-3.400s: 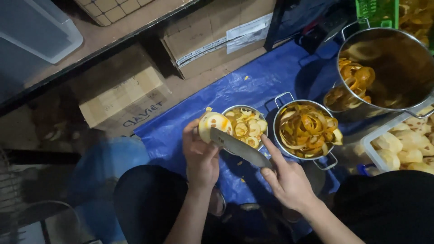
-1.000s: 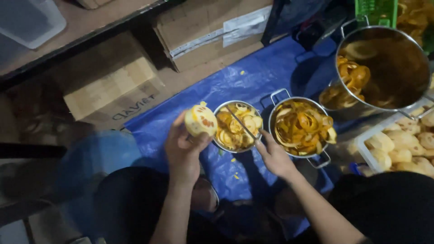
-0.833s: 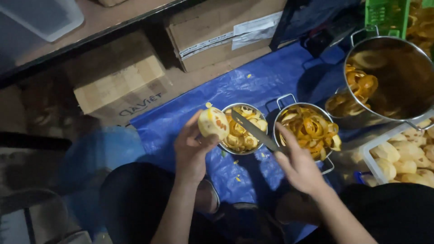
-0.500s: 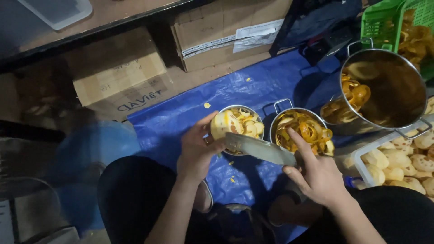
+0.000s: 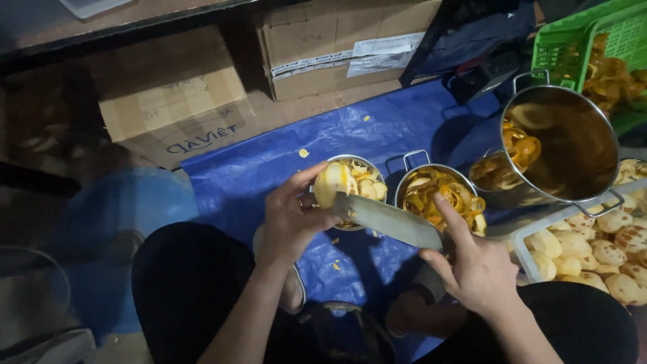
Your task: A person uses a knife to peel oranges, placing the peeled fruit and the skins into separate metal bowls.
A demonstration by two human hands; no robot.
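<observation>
**Peeling a pale fruit over the blue tarp**

Holding a half-peeled yellowish fruit up in front, the left hand has its fingers wrapped around the fruit's near side, thumb on top. The right hand grips the handle of a broad knife, fingers closed on it and forefinger stretched along the blade's back; the blade tip rests against the fruit's lower edge.

Just behind the fruit sits a small steel pot with pale scraps in it, and beside that a second handled pot full of orange peel curls. A large steel pot stands further right, tilted, with peel inside. A white tray of peeled pale fruits lies by the right knee. All rest on a blue tarp spread on the floor. Cardboard boxes stand behind it, and a green crate holds more peel at the upper right.
</observation>
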